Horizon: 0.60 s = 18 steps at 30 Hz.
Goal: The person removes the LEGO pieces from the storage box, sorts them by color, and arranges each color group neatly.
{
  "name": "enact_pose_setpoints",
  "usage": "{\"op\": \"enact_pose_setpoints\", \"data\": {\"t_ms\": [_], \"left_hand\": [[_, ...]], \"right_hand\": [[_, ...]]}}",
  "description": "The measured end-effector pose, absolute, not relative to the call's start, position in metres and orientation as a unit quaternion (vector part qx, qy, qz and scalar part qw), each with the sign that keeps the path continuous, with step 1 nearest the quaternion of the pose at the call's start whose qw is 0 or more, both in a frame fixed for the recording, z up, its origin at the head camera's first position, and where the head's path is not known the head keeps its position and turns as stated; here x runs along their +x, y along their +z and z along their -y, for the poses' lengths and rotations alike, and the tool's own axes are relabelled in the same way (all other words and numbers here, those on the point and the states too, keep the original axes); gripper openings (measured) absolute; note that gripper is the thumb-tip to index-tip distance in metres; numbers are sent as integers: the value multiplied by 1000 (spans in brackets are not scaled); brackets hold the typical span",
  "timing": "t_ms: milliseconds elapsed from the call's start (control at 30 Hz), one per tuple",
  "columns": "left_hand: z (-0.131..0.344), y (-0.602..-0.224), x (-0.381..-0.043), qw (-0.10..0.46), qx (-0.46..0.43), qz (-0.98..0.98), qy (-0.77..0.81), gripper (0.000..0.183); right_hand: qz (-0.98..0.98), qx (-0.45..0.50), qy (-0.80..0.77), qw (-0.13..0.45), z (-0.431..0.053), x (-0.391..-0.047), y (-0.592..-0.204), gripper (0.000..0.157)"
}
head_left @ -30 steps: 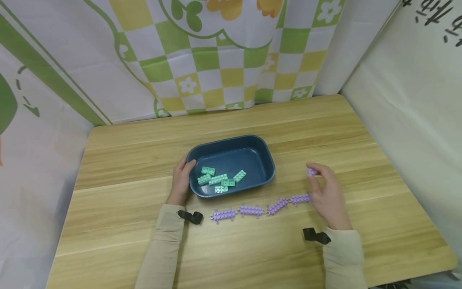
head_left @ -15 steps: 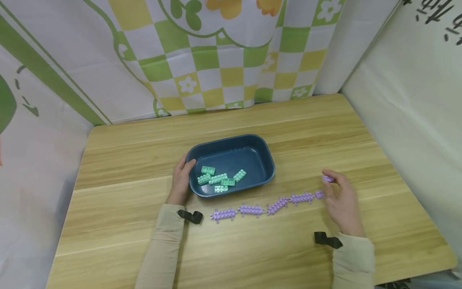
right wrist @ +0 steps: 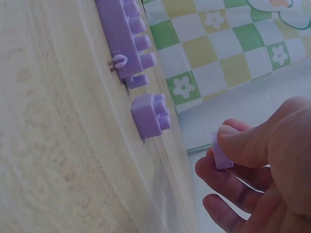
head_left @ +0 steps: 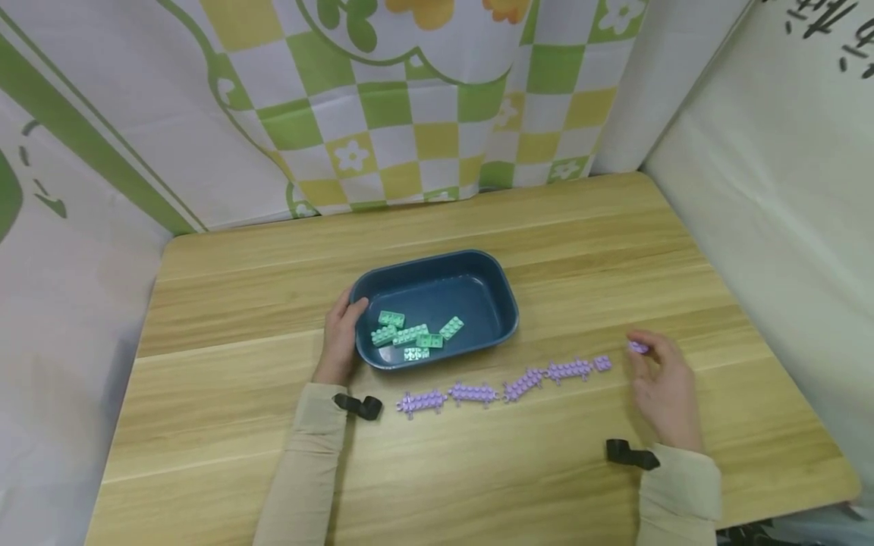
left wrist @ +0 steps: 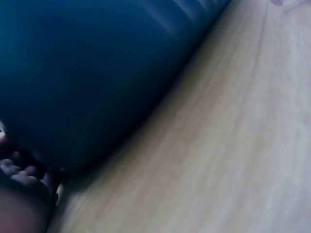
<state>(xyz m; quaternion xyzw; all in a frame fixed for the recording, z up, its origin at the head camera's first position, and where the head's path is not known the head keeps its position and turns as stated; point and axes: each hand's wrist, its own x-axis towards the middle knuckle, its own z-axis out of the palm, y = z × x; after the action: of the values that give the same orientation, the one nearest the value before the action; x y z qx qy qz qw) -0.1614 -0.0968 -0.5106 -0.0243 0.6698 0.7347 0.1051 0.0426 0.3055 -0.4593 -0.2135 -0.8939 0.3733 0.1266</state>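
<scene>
My right hand (head_left: 668, 394) pinches a small purple toy brick (head_left: 638, 347) between thumb and fingers, off the table at the right end of a row. In the right wrist view that held brick (right wrist: 222, 154) shows between thumb and index finger. Nearest to it, a small square purple brick (head_left: 602, 363) with studs sits on the table. Left of that runs a line of long purple bricks (head_left: 569, 370) with side pegs. My left hand (head_left: 339, 337) grips the left end of a dark blue tray (head_left: 501, 334), thumb over the rim. Several green bricks (head_left: 410, 334) lie inside it.
The wooden table (head_left: 478, 478) spreads around the tray and row. A checkered cloth (head_left: 410, 114) hangs at the back edge, and a white sheet (head_left: 771, 189) stands along the right side. A black strap (head_left: 631, 455) is on the right wrist.
My right hand has moved right with a purple brick pinched in it, uncovering the small square brick at the row's end. The left hand stays on the tray.
</scene>
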Motion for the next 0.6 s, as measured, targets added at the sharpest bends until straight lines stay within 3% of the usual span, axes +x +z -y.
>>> {"op": "enact_pose_setpoints", "data": {"t_ms": [300,600], "left_hand": [[98,-513,-163,109,-25,-674,730,47],[99,-514,-164,107,-16,-676,729,46]], "right_hand": [[906,-201,347,135,-306,41,-465,25],[919,-203,323,101,-310,43,-470,26]]}}
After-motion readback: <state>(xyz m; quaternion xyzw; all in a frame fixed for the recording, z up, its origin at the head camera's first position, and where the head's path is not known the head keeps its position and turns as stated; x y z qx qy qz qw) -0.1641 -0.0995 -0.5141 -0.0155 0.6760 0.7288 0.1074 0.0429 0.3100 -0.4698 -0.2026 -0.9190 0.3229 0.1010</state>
